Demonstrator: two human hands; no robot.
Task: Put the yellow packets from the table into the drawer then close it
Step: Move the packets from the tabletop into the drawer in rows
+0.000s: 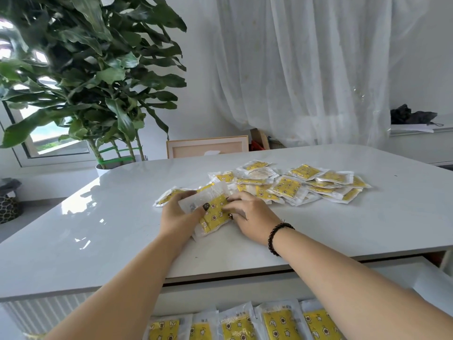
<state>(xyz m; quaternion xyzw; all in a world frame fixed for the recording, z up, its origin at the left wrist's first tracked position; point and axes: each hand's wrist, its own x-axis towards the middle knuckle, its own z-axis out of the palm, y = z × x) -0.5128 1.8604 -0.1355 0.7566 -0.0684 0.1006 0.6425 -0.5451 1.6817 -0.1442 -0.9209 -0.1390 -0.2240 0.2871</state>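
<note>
potted plant (93,77) | white curtain (306,69) | picture frame (207,148) | dark bundle (411,115)

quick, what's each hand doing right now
Left hand: grips the packet stack.
Right hand: fingers curled on the same stack.

The left hand (177,217) and right hand (250,217) cover much of the packet (213,214) between them, and their fingertips are out of sight behind it. The row of packets (245,325) in the drawer (426,285) is cut off by the bottom edge. The print on every packet is too small to read. The plant (93,69) runs past the top and left edges, and its pot (103,168) sits partly behind the bench (98,229).
</note>
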